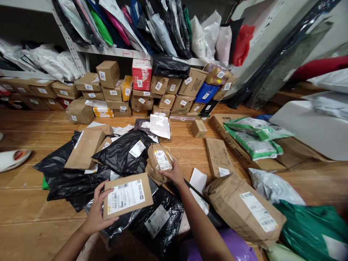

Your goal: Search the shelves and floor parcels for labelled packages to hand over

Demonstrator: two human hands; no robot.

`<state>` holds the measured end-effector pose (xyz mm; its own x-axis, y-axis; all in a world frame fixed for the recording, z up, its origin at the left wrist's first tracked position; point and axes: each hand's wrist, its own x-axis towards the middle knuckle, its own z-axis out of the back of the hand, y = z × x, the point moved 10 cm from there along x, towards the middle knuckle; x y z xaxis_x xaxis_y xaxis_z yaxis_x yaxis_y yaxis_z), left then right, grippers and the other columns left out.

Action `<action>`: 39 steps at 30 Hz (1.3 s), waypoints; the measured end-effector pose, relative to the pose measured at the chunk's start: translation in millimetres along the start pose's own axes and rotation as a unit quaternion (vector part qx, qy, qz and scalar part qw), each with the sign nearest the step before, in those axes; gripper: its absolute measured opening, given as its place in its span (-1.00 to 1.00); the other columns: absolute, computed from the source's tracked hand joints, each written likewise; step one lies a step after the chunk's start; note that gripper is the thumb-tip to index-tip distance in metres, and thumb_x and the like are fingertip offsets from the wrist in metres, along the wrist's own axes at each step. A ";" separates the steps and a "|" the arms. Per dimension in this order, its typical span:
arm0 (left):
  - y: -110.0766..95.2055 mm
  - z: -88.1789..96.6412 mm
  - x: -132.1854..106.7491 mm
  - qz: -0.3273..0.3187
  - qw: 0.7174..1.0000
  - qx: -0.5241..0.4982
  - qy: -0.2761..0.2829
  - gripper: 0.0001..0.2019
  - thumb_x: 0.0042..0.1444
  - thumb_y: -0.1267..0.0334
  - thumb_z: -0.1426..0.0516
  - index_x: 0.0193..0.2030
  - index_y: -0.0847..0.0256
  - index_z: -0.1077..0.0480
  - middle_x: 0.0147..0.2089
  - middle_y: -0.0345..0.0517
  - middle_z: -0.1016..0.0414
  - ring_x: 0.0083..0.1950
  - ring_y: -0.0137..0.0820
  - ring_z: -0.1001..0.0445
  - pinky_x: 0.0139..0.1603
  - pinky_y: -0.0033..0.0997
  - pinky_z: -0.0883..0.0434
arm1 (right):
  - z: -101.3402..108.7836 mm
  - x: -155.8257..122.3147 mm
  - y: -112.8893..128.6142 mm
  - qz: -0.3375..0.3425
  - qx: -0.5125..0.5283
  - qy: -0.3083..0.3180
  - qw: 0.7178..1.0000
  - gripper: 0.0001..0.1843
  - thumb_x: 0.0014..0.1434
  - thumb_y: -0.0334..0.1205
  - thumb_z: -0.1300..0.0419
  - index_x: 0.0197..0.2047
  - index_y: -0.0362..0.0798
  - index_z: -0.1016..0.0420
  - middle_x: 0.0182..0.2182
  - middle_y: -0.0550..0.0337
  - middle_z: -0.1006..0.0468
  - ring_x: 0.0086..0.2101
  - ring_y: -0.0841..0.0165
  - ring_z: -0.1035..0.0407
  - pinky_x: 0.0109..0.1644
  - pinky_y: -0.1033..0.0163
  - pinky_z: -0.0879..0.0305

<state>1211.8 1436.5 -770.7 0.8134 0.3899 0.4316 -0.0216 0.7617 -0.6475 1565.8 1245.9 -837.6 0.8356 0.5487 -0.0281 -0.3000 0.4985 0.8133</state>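
Observation:
In my left hand (98, 210) is a flat cardboard box (148, 192), gripped at its left edge with the thumb over the top face. A white shipping label (126, 197) covers much of that face. My right hand (174, 173) has its fingers on a crumpled brown parcel (153, 154) that carries a white label with a yellow mark. Black plastic mailer bags (122, 152) lie in a heap behind and under the held box. Another black bag (167, 224), with a grey label, sits below it, nearest me.
Numbered cardboard boxes (111, 95) stand stacked along the shelf's foot. Bagged parcels fill the shelf (108, 50) above. To my right lie a large brown paper parcel (231, 195), a green bag (312, 224) and green-white packets (255, 141). A shoe (11, 161) shows at far left.

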 end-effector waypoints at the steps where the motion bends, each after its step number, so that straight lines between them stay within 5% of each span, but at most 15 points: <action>1: 0.5 -0.4 -0.6 0.000 1.000 -0.004 0.003 -0.22 -0.04 0.01 -0.33 0.29 0.03 -0.09 0.42 0.24 0.12 0.44 0.21 -0.02 0.25 0.33 -0.29 | 1.4 -3.5 -0.4 0.003 0.013 -0.014 1.000 0.24 -0.22 0.28 -0.45 0.38 -0.12 -0.06 0.28 -0.20 -0.29 0.23 0.00 -0.24 0.32 -0.04 -0.18; 8: 15.4 -8.1 -14.9 0.003 1.000 0.002 0.028 -0.08 -0.05 0.10 -0.37 0.36 0.07 0.05 0.44 0.39 0.14 0.43 0.23 -0.08 0.22 0.34 -0.33 | 11.4 -37.5 -12.2 0.042 -0.001 -0.130 0.991 0.27 -0.21 0.34 -0.41 0.38 -0.22 -0.06 0.27 -0.31 -0.25 0.26 -0.11 -0.17 0.35 -0.20 -0.11; 15: 24.3 -12.0 -19.9 0.003 1.000 -0.002 0.017 0.04 -0.04 0.10 -0.35 0.45 0.06 0.20 0.40 0.42 0.07 0.41 0.31 -0.09 0.19 0.47 -0.31 | -1.9 -59.2 6.1 0.094 -0.089 -0.192 0.973 0.39 -0.21 0.37 -0.41 0.44 -0.22 0.10 0.31 -0.43 -0.06 0.30 -0.22 -0.04 0.32 -0.31 -0.11; 27: 33.5 -10.8 -22.4 0.018 0.999 -0.047 0.009 0.08 -0.13 0.15 -0.38 0.47 -0.20 0.14 0.44 0.21 0.04 0.41 0.36 -0.08 0.16 0.53 -0.31 | -12.9 -57.6 -0.7 0.073 -0.049 -0.172 0.981 0.11 -0.14 0.02 -0.49 0.37 -0.10 -0.09 0.26 -0.26 -0.12 0.25 -0.11 -0.18 0.30 -0.20 -0.22; 33: 43.8 -11.6 -29.8 0.024 0.999 -0.039 0.004 0.09 -0.19 0.15 -0.40 0.44 -0.21 0.10 0.45 0.20 0.05 0.41 0.33 -0.10 0.18 0.43 -0.34 | -13.2 -58.4 -1.8 0.070 -0.035 -0.171 0.982 0.10 -0.13 0.00 -0.50 0.37 -0.10 -0.08 0.24 -0.23 -0.12 0.23 -0.09 -0.19 0.32 -0.19 -0.19; 39: 49.9 -13.2 -34.6 0.056 0.997 -0.060 0.008 0.06 -0.15 0.17 -0.38 0.42 -0.28 0.12 0.45 0.17 0.07 0.41 0.41 -0.06 0.16 0.62 -0.26 | -13.9 -58.3 -5.6 0.072 -0.021 -0.168 0.983 0.10 -0.11 0.06 -0.48 0.37 -0.06 -0.06 0.25 -0.21 -0.10 0.24 -0.09 -0.18 0.31 -0.21 -0.19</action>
<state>1190.3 1454.2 -826.2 0.8195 0.4591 0.3430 -0.0437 0.6468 -0.7614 1512.4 1220.4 -848.6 0.8861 0.3662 0.2842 -0.4384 0.4628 0.7705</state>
